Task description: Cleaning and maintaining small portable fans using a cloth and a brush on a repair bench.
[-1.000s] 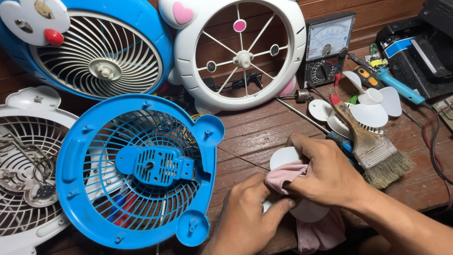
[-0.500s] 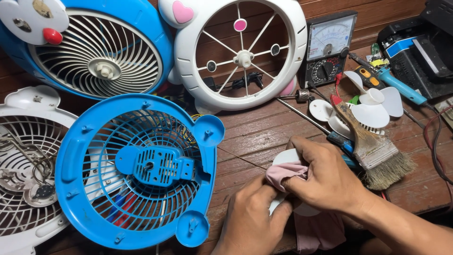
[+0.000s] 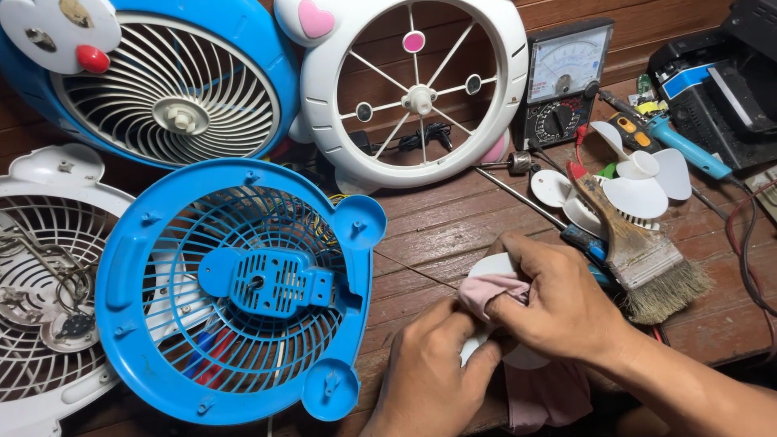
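Little has moved since the earlier frames: our right hand (image 3: 558, 303) has slid the pink cloth (image 3: 490, 290) slightly along the white fan blade (image 3: 494, 265), which stays put. Right hand clenched on the cloth, pressing it onto the blade; left hand (image 3: 433, 376) grips the blade's lower edge from below. Both sit on the wooden surface (image 3: 453, 222). Just right of our hands: a paintbrush (image 3: 639, 251) and another white blade (image 3: 639, 190). Left of them: a blue fan grille (image 3: 243, 283), face down. Beyond: a white fan frame (image 3: 413, 89), a multimeter (image 3: 566, 81).
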